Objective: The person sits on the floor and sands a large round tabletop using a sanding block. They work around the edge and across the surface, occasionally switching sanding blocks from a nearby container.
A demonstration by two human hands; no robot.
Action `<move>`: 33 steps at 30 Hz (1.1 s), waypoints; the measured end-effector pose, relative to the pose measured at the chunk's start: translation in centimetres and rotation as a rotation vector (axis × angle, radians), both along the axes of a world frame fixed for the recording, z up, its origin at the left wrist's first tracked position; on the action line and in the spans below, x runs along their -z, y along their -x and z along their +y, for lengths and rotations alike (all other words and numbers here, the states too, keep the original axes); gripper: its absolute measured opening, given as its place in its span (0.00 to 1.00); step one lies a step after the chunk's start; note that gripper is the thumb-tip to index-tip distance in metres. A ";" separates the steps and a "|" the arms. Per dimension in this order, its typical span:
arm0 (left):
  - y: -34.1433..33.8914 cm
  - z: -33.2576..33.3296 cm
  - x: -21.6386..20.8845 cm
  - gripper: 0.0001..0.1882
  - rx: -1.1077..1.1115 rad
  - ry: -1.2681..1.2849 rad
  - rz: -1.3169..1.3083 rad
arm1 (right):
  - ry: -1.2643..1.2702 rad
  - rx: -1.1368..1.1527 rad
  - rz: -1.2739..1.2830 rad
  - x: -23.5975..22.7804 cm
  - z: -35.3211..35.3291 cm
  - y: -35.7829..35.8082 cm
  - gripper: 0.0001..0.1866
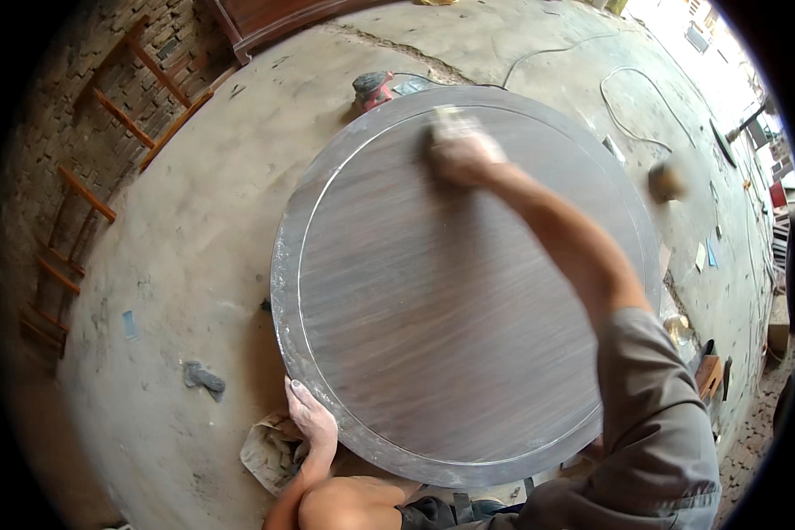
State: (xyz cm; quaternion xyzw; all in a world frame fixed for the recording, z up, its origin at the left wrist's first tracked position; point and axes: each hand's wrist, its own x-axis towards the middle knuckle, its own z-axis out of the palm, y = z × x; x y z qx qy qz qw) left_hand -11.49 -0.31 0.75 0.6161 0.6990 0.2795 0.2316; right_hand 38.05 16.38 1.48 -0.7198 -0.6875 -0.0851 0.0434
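A big round dark wooden tabletop [442,309] lies in front of me, with a pale ring line near its edge and whitish dust on its left rim. My right hand [468,157] reaches over its far part, closed on a pale, yellowish thing [453,122] that presses on the wood. Motion smears both, so the kind of thing is unclear. At the near left rim rests my left hand [311,413], dusty white, its fingers stretched along the edge and holding nothing loose.
Beyond the far rim stands a red and dark power tool [373,90] with a cord. A grey rag-like piece [205,378] lies on the concrete floor at left, near a crumpled pale bag [272,452]. Wooden frames [150,132] lean at the brick wall. A cable [632,115] loops at far right.
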 end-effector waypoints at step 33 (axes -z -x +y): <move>-0.4 0.2 -0.1 0.30 0.014 0.059 0.012 | 0.159 -0.291 0.130 -2.4 0.9 16.7 0.32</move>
